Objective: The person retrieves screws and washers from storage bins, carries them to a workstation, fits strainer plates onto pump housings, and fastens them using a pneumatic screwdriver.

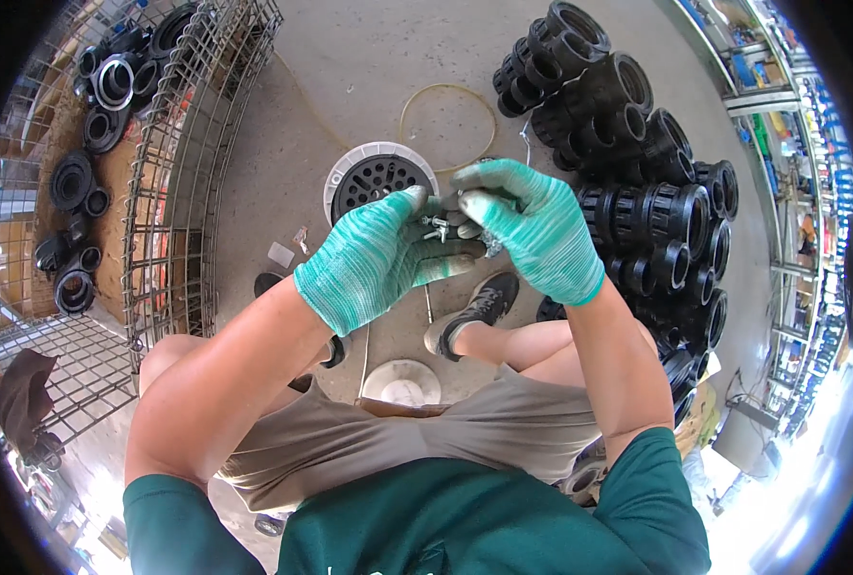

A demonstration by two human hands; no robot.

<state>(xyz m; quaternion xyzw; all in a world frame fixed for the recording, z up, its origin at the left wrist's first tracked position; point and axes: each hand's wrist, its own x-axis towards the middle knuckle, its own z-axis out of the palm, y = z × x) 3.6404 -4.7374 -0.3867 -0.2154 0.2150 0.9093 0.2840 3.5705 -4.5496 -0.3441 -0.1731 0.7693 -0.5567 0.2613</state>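
Both my hands wear green-and-white striped knit gloves and meet in front of me, above the floor. My left hand (369, 254) is curled with its palm facing in, cupping a few small silvery metal pieces (436, 228) that look like bolts. Close against it, my right hand (534, 225) has its thumb and fingers bent together over the same spot. What its fingertips pinch is too small and covered to name. Just beyond my left hand stands a round black disc with many holes (380, 180), set in a white rim.
At the right, black ribbed pipe fittings (637, 206) are piled on the floor. A wire cage (172, 182) with more black fittings (74, 180) stands at the left. A thin yellowish hose (448, 86) loops across the floor ahead. Between my feet is a round white disc (402, 383).
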